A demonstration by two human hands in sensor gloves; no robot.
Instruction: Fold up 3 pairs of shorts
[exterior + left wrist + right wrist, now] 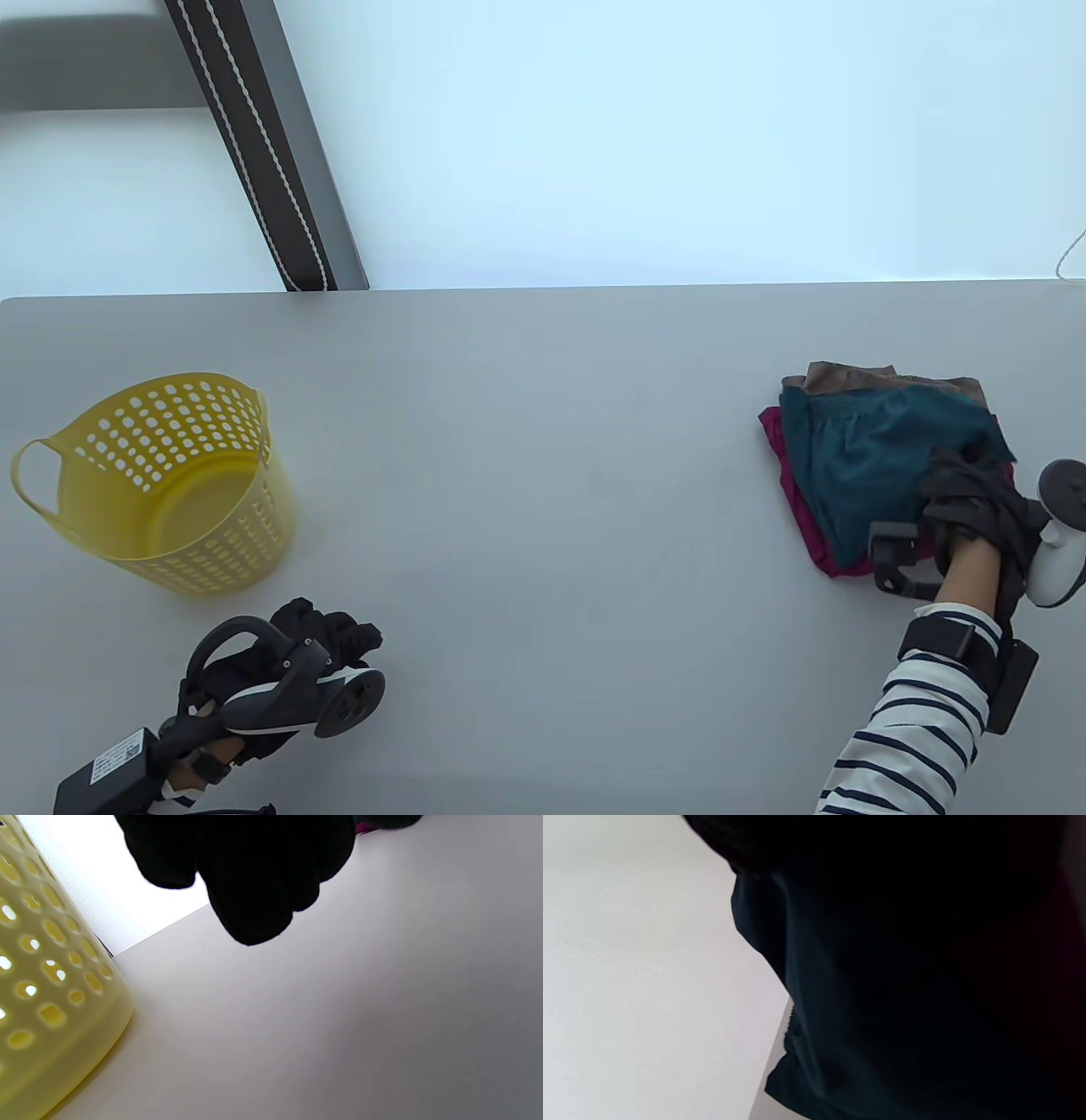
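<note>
A: Teal shorts (865, 458) are on top of the stack, right side of the table (543, 475), well apart from the yellow basket (161, 484). Magenta shorts (797, 509) sit under them, poking out on the basket side and the near edge. Brown shorts (848, 376) are at the bottom, showing only along the far edge.

B: Right hand?

A: Right hand (967, 501) lies on the near corner of the stack, the corner away from the basket. Palm down, glove fingers on the teal fabric. Can't tell if they pinch it or just press; the right wrist view is nearly all dark cloth (882, 1005) and a strip of table (649, 984). Forearm comes up from the near edge in a striped sleeve (916, 730), tracker (1060, 543) on the outer side of the hand.

B: Left?

A: Left hand (314, 637) is near the basket, just on its near side, away from the stack. It holds nothing. Fingers (348, 632) are loosely curled and point towards the stack. The tracker (288, 688) is strapped across its back. In the left wrist view the glove fingers (254, 878) hang above bare table (339, 1027), with the basket wall (51, 984) right beside them.

B: Basket state?

A: Upright, perforated wall, loop handle (34, 475) on the side away from the stack.
</note>
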